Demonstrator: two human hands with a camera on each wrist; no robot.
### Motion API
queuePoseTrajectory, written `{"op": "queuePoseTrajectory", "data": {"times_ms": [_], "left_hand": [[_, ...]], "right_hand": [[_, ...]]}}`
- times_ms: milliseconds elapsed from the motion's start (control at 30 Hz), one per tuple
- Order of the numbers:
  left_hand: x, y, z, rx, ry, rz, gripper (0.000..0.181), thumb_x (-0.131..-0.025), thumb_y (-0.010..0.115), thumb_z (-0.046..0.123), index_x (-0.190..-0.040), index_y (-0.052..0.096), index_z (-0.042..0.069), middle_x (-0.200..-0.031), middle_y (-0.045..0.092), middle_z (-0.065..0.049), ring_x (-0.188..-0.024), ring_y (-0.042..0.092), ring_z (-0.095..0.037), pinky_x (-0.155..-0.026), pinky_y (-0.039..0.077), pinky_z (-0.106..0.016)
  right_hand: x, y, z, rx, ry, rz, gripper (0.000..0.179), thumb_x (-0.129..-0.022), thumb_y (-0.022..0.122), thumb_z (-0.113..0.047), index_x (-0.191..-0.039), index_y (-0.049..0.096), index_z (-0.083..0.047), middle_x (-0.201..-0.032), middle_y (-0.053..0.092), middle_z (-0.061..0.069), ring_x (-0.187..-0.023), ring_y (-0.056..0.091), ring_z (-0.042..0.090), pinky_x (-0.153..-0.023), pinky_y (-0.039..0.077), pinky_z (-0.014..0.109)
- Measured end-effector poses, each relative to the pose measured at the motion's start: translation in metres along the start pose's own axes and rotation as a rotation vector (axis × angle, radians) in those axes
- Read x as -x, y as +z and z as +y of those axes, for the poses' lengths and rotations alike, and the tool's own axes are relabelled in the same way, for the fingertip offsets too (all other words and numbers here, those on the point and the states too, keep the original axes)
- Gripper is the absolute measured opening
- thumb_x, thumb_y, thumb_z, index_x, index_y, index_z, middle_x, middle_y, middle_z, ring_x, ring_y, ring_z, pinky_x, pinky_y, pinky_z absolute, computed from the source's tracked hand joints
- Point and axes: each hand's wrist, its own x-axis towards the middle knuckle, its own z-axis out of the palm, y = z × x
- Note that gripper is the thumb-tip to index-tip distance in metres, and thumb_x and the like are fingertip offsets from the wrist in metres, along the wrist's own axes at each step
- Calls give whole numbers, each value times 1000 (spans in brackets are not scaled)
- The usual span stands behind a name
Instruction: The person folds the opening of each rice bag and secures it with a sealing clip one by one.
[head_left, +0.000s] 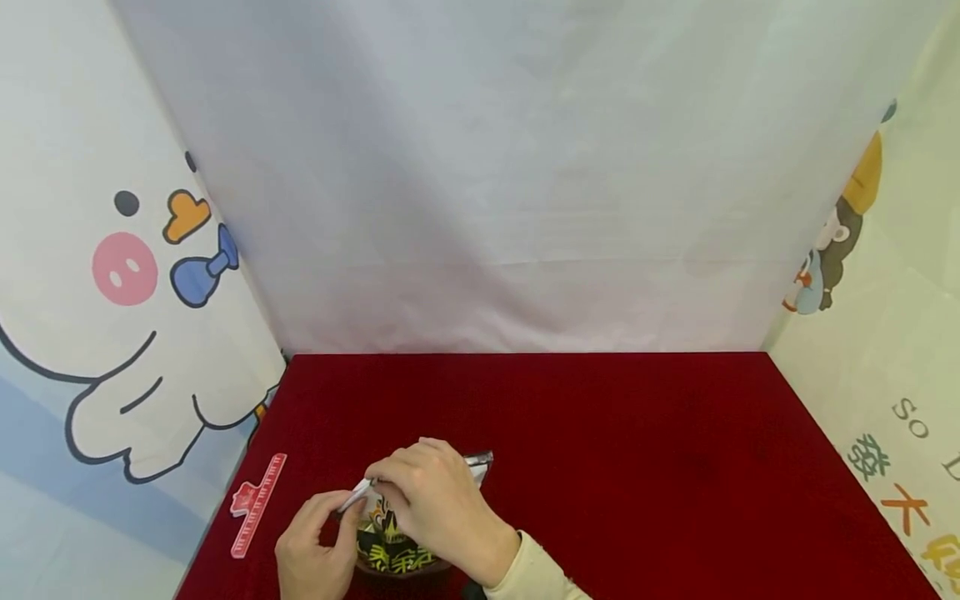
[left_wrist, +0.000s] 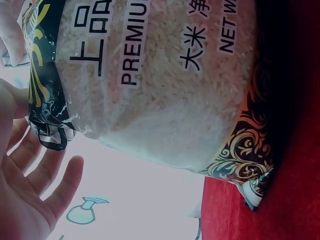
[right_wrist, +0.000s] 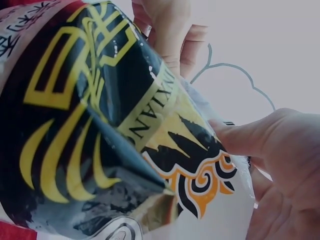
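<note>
A clear plastic bag of rice (left_wrist: 160, 95) with black and gold printed ends stands upright on the red table in front of me. In the head view its dark, yellow-lettered part (head_left: 397, 554) shows below the hands. My left hand (head_left: 318, 542) pinches the bag's folded white top edge between thumb and forefinger; its other fingers spread loosely in the left wrist view. My right hand (head_left: 442, 504) is close beside it, its thumb and fingers pinching the same top edge. A silvery corner (head_left: 480, 462) of the bag sticks out behind the right hand, which hides much of the top.
On the red tablecloth (head_left: 600, 467) to the left lies a pinkish-red flat strip (head_left: 255, 508) with ruler-like marks and a clip-shaped tab. White cloth walls (head_left: 525, 208) stand at the back and both sides, printed with cartoon figures at the left and right.
</note>
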Motion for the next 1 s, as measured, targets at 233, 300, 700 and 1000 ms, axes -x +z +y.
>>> {"op": "queuePoseTrajectory", "data": {"times_ms": [233, 300, 700, 1000], "left_hand": [[2, -2, -2, -17, 7, 20, 23, -77, 86, -10, -94, 80, 5, -89, 78, -9, -93, 63, 12, -87, 46, -3], [4, -3, -3, -25, -5, 20, 23, -77, 87, -9, -94, 80, 5, -90, 78, -8, -93, 62, 12, -86, 46, -3], [4, -7, -9, -125, 4, 68, 23, -75, 90, -4, -92, 83, 9, -83, 79, -3, -85, 64, 7, -79, 49, -12], [3, -8, -8, -160, -52, 24, 23, -78, 89, -6, -94, 82, 8, -85, 79, 0, -84, 64, 7, -76, 50, -12]], "right_hand": [[1, 0, 0, -13, 8, 7, 10, -96, 81, -14, -103, 84, -20, -93, 81, -11, -80, 73, 4, -85, 58, 26], [1, 1, 0, -14, 7, 7, 10, -95, 81, -14, -103, 84, -20, -94, 82, -11, -81, 73, 4, -85, 58, 26], [0, 0, 2, -20, 12, 3, 10, -95, 82, -15, -104, 83, -20, -95, 81, -12, -81, 73, 4, -84, 58, 25], [-2, -1, 2, -19, 18, -21, 9, -97, 79, -17, -105, 84, -20, -96, 82, -11, -80, 73, 4, -86, 58, 26]]}}
